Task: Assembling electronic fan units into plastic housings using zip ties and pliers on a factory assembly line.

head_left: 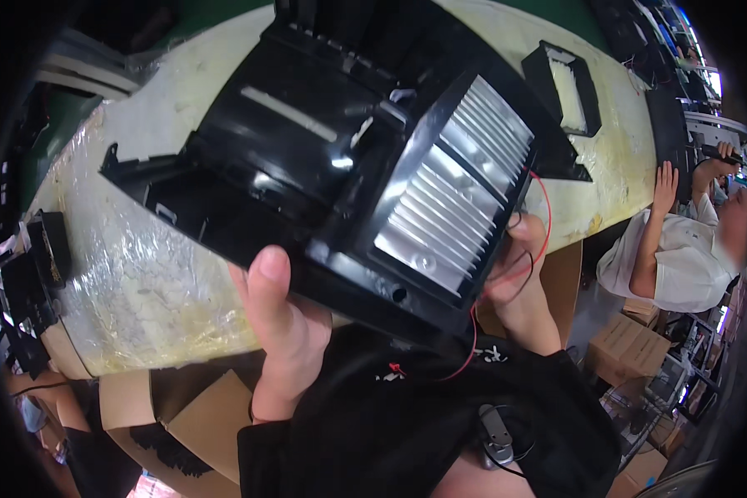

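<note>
A large black plastic housing (257, 141) is held up and tilted in front of me, above the table. Silvery finned metal panels (444, 195) sit in a frame on its right part. My left hand (286, 328) grips the near left edge, thumb up on the rim and fingers hidden beneath. My right hand (519, 282) is closed on the right edge below the metal fins, its fingers partly out of sight. A thin red wire (548, 224) loops past my right hand. It hangs down to a small red connector (395, 368) in front of my black shirt.
The table (166, 290) is covered in shiny clear film. A black rectangular frame (563, 90) lies at its far right. Open cardboard box (128, 398) stands below the near left edge; closed carton (626, 349) stands lower right. Other people (668, 257) are at the right and lower left.
</note>
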A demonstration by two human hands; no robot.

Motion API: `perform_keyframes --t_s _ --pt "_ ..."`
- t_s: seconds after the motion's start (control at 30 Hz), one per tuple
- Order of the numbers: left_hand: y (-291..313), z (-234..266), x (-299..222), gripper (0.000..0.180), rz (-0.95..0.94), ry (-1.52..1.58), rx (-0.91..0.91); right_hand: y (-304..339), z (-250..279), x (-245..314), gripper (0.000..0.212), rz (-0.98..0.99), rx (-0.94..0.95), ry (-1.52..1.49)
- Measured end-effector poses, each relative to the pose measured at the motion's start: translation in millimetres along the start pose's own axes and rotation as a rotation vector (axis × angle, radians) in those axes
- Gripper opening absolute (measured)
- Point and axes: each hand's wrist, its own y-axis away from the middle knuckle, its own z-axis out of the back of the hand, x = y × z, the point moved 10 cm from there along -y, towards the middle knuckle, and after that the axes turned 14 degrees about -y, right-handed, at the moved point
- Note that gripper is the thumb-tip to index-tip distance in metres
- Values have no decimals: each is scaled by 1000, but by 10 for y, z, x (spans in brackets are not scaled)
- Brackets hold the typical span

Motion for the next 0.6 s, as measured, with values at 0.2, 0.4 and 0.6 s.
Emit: perform_keyframes --t_s 0.2,0.4,0.6 --pt "3 -37 -70 72 27 90 19 -18 1 -20 76 -33 14 100" --pt "-210 -125 -141 83 13 -10 -40 -38 -20 22 67 -67 57 179" --pt "-398 -138 -185 41 50 -60 -47 76 -281 -86 79 -542 333 -469"
